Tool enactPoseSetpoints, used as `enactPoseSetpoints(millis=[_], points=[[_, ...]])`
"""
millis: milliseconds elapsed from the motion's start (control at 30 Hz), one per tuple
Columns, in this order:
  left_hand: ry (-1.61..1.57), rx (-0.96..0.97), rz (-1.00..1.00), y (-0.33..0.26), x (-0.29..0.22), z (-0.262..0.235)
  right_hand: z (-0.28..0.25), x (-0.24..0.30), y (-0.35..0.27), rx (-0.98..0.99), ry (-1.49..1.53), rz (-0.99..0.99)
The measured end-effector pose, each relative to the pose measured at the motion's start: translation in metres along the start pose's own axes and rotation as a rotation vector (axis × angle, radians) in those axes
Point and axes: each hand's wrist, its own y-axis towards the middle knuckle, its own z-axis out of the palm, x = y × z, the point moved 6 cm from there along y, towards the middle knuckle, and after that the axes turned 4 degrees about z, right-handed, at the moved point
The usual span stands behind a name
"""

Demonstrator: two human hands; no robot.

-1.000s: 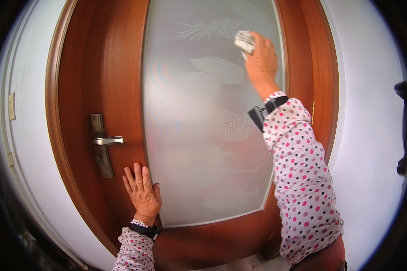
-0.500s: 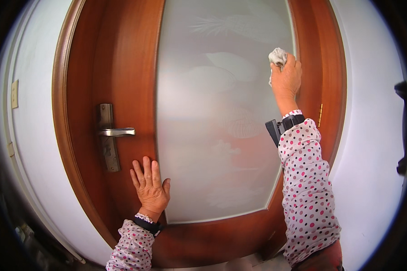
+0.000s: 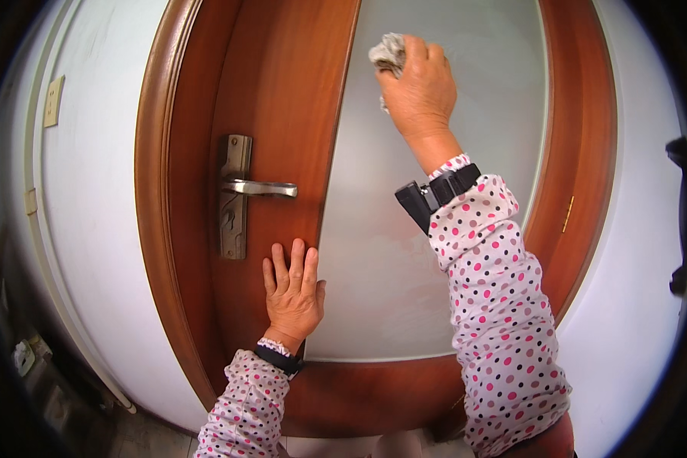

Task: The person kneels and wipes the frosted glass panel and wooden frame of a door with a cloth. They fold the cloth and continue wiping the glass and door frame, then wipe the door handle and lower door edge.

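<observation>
In front of me stands a reddish-brown wooden door (image 3: 282,99) with a tall frosted glass panel (image 3: 389,252). My right hand (image 3: 422,88) is closed around a crumpled whitish cloth (image 3: 389,53) against the upper part of the glass, nearer its left side. Fingers spread, my left hand (image 3: 294,294) lies flat on the wood beside the glass's lower left edge. It holds nothing. Just above it is the metal door handle (image 3: 263,188) on its long plate. Both wrists wear black straps over dotted sleeves.
A wooden frame (image 3: 156,153) surrounds the door, with a brass hinge (image 3: 568,214) on the right. White walls flank it; the left one carries a switch plate (image 3: 53,101) and a thin pipe. Dark clutter (image 3: 46,374) sits low at the left.
My right hand has moved the cloth left and up across the glass, away from its right edge. The left hand stays on the wood. The view has shifted, so the door appears further right.
</observation>
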Motion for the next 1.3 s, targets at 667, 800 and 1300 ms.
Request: enactPoseSetpoints(millis=[667,800,1300], points=[[-0.036,-0.021,-0.075,-0.024,0.045,0.039,0.0,-0.073,-0.048,0.084,-0.308,-0.146],[-0.085,-0.039,-0.068,-0.032,0.064,0.055,-0.02,-0.123,-0.052,0.142,-0.461,-0.115],[-0.141,0.018,-0.084,-0.02,0.09,0.044,-0.045,-0.156,-0.07,0.303,-0.595,0.41]])
